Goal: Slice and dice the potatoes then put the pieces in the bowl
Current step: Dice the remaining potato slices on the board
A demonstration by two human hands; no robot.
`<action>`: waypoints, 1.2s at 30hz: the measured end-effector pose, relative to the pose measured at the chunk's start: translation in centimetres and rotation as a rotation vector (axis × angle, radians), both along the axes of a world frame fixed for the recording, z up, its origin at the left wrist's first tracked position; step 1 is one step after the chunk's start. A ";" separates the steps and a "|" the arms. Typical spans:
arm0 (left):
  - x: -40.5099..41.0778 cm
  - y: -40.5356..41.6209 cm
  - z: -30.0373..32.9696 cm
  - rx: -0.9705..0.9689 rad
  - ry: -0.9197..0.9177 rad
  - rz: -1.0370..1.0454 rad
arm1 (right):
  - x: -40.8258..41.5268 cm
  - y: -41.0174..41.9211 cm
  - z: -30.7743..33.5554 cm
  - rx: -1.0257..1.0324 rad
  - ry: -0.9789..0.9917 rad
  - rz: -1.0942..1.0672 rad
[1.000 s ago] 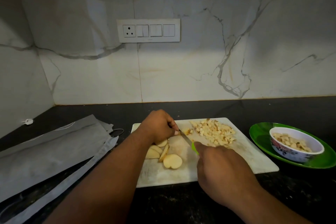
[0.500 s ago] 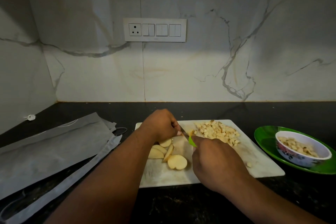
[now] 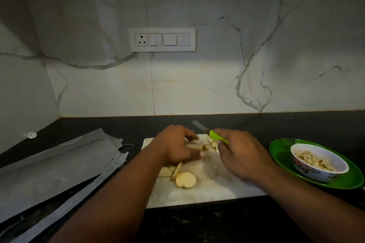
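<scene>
Knife [image 3: 205,132] now raised — black counter [image 3: 197,223] beneath

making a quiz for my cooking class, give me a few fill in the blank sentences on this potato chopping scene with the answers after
1. The right hand holds a knife whose handle is ____ in colour.
2. The bowl of diced potato stands on a green ____.
3. The potato slices lie on a white ____.
4. On the wall behind the counter is a white plate with a socket and ____ switches.

Missing words: green; plate; cutting board; three
</scene>
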State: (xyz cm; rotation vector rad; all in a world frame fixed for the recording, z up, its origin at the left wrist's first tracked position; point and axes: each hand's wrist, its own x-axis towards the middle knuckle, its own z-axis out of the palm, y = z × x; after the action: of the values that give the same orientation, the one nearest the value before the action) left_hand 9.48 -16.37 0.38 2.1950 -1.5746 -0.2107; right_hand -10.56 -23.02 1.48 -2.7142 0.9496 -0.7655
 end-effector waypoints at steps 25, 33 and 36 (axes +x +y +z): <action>-0.6 -1.5 -0.2 -0.002 -0.106 0.040 | -0.1 -4.3 -2.0 0.396 -0.396 0.192; -1.0 -1.7 0.1 0.072 -0.097 0.027 | -0.1 -4.6 -2.0 0.409 -0.405 0.180; -1.3 -1.8 0.0 0.045 -0.105 0.022 | -0.1 -4.6 -2.0 0.413 -0.393 0.173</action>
State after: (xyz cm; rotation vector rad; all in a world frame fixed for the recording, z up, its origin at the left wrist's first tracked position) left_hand 8.21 -18.16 0.34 2.2906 -1.6153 -0.1272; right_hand -10.68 -27.64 -0.53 -2.1514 0.6815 -0.9061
